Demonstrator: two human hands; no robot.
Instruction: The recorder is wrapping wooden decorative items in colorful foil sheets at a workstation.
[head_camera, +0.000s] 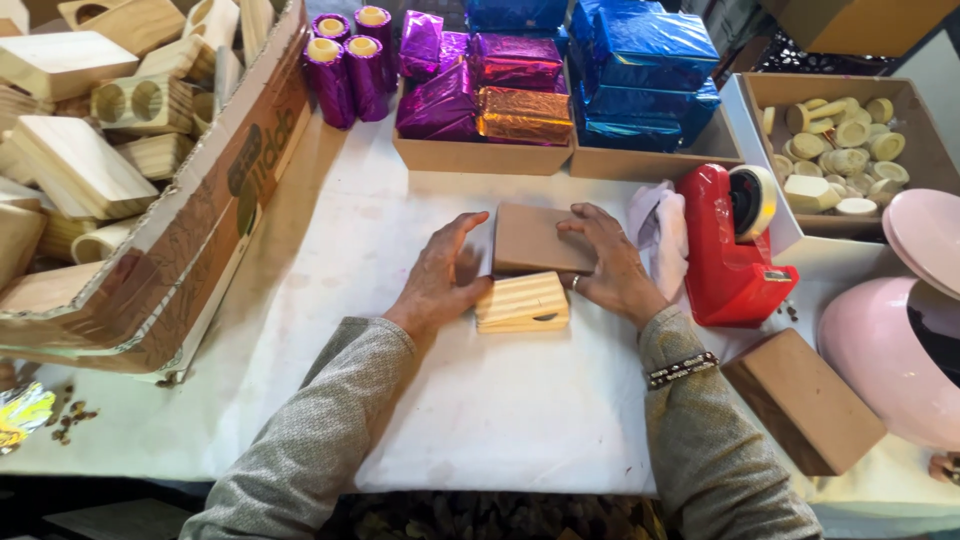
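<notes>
Brown box between both hands.

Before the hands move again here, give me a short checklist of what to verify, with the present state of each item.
1. Left hand has contact with the ridged pale wooden block: ok, its thumb side touches the block's left end.
2. Right hand rests on the flat brown cardboard box: ok, fingers lie over its right edge.
3. Box and wooden block sit close together: ok, the box lies just behind the block on the white table cover.
4. Red tape dispenser within reach: ok, just right of the right hand.
5. Box lid fully shut: cannot tell.
6. Second brown box out of the way: ok, it lies apart, to the right.
</notes>
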